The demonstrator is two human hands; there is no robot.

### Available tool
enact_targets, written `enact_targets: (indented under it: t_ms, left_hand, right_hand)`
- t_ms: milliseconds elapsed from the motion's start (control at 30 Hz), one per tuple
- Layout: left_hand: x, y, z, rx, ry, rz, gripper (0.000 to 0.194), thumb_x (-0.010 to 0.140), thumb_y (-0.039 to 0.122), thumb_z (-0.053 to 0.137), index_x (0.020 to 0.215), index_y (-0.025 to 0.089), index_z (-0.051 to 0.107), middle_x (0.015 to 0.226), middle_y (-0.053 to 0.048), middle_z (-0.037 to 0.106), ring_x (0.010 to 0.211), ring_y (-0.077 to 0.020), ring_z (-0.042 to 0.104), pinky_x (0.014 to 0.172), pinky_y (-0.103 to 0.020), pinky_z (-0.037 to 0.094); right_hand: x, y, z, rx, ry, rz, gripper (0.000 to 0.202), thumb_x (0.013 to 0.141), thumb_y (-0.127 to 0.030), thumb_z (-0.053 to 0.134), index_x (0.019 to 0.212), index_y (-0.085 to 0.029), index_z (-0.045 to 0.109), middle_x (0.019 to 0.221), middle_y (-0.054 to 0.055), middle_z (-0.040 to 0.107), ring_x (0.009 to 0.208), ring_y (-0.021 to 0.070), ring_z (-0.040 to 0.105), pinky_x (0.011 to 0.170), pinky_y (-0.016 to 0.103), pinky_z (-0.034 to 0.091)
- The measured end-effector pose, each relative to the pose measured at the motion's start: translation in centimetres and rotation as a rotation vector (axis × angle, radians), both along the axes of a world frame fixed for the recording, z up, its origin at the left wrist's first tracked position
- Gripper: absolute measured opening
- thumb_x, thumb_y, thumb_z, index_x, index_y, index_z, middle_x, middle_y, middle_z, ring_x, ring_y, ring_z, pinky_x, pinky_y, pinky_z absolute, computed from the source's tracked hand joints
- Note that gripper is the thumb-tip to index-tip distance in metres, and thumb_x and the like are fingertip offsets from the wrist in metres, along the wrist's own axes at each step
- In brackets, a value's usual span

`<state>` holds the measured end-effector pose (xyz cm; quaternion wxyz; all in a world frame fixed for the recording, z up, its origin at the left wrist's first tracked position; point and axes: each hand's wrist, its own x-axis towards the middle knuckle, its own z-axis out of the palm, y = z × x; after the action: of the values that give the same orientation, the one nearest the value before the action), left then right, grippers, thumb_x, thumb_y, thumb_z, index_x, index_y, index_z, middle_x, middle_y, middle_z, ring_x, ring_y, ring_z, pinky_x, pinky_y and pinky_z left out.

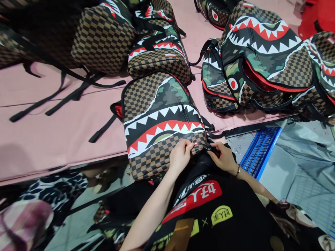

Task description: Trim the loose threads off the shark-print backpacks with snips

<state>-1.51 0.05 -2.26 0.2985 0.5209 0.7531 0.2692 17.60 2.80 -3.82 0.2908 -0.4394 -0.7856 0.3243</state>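
A checkered backpack (164,127) with a printed shark mouth lies on the pink table edge in front of me, its lower end at my lap. My left hand (180,156) rests on its lower right corner, thumb and fingers pinched beside a small red-and-white spot. What that pinch holds is too small to make out. Just to the right, at the bag's side, my right hand (223,157) is closed on a small dark object (207,146) with a metal glint; its kind is unclear. Black straps stick out from both sides of the backpack.
Similar backpacks (159,52) touch the far end of this one, and more checkered bags (104,38) fill the upper left. A partly unzipped backpack (267,52) stands at right on the pink table (86,129). Below it are a blue crate (260,150) and grey plastic sheeting (309,153).
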Motion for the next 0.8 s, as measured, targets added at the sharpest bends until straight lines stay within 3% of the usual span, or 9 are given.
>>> enact_targets:
  t_ms: [200,433,667,800]
  left_hand:
    - [1.0,0.5,0.3,0.005,0.023,0.039,0.020,0.084,0.033,0.040,0.076,0.018,0.050,0.078,-0.003,0.059,0.074,-0.0177,0.052,0.066,-0.027,0.033]
    - [1.2,0.6,0.2,0.024,0.018,0.037,0.021,0.084,0.034,0.040,0.075,0.018,0.050,0.078,-0.003,0.058,0.075,-0.0180,0.052,0.066,-0.027,0.033]
    - [1.1,0.6,0.0,0.063,0.032,0.015,0.021,0.084,0.034,0.039,0.073,0.018,0.048,0.078,-0.003,0.058,0.075,-0.0179,0.052,0.068,-0.028,0.034]
    - [1.1,0.7,-0.1,0.066,0.040,0.005,0.020,0.084,0.033,0.039,0.073,0.018,0.048,0.076,-0.003,0.057,0.075,-0.0183,0.052,0.067,-0.028,0.034]
  right_hand:
    - [-0.7,0.0,0.6,0.105,-0.119,0.064,0.022,0.090,-0.032,0.042,0.099,-0.016,0.054,0.093,0.005,0.063,0.080,0.0161,0.059,0.065,0.026,0.042]
    - [-1.2,0.3,0.9,0.103,-0.239,0.054,0.021,0.088,-0.030,0.047,0.102,-0.015,0.054,0.091,0.004,0.064,0.078,0.0175,0.060,0.062,0.028,0.041]
    - [-1.3,0.5,0.8,0.036,-0.202,0.046,0.019,0.087,-0.030,0.048,0.099,-0.017,0.055,0.090,0.000,0.064,0.077,0.0157,0.060,0.063,0.026,0.040]
    - [-1.3,0.5,0.4,0.102,-0.204,0.037,0.020,0.088,-0.030,0.047,0.099,-0.016,0.055,0.094,0.002,0.064,0.081,0.0166,0.060,0.063,0.026,0.040]
